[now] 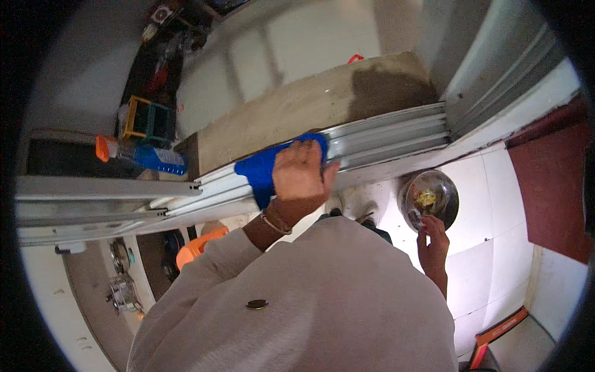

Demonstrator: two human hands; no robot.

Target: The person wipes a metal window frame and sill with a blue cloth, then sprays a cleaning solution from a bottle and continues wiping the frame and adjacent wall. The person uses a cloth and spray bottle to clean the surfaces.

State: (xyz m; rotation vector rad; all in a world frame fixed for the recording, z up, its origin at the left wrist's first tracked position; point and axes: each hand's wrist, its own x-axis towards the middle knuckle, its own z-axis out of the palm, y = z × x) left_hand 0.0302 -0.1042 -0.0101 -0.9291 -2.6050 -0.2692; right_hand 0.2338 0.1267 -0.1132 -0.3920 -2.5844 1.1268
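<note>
My left hand [301, 174] lies palm down on a blue cloth [260, 169], pressing it onto the grooved white track [386, 137] of a sliding window or door. The cloth shows around the fingers and beyond the wrist side. My right hand [433, 239] hangs lower, to the right, with bent fingers at the near rim of a round transparent-walled container [448, 197]. Something yellowish lies inside that container. A small clear or whitish thing shows at the fingertips; whether they pinch it is unclear.
A spray bottle of blue liquid [160, 159] with an orange head lies left of the track. Beyond are a yellow and green rack [137, 116] and a stone-like ledge [297, 104] with a dark patch. An orange object [200, 246] is beside my left sleeve. Sliding panels [107, 188] stand left.
</note>
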